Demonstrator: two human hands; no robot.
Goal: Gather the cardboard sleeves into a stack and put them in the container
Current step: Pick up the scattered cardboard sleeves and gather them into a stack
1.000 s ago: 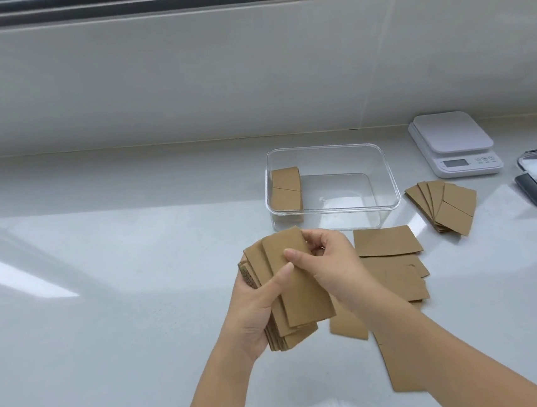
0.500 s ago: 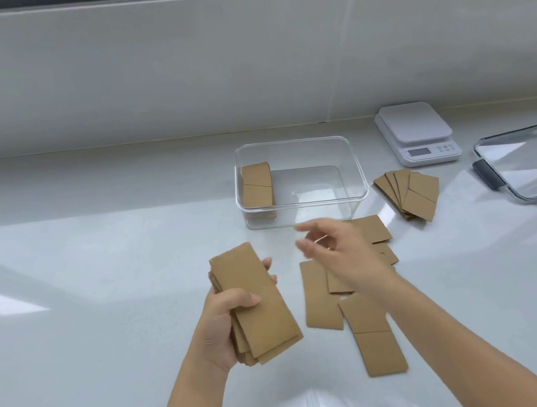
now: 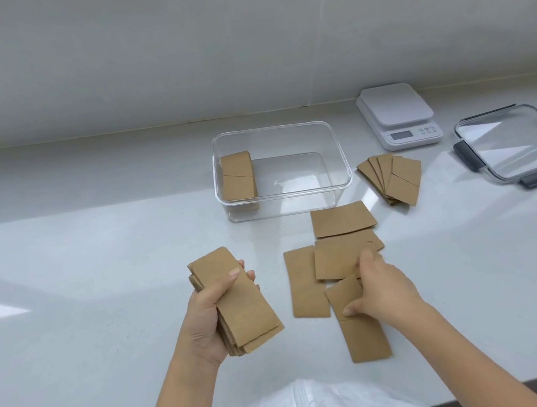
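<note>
My left hand (image 3: 206, 321) grips a stack of brown cardboard sleeves (image 3: 237, 301) held above the counter. My right hand (image 3: 380, 291) rests on several loose sleeves (image 3: 335, 259) lying flat to the right; its fingers press on one sleeve (image 3: 361, 329) nearest me, thumb at that sleeve's left side. Whether it has that sleeve pinched I cannot tell. Behind them stands a clear plastic container (image 3: 337, 150) with a small stack of sleeves (image 3: 238, 180) upright at its left wall. A fanned pile of sleeves (image 3: 396, 178) lies right of the container.
A white kitchen scale (image 3: 398, 115) sits at the back right against the wall. The container's clear lid (image 3: 514, 146) with grey clips lies at the far right. The white counter's front edge (image 3: 508, 390) shows at the lower right.
My right hand let go of the held stack, swung right and dropped onto the loose sleeves on the counter. My left hand moved the stack left and lower.
</note>
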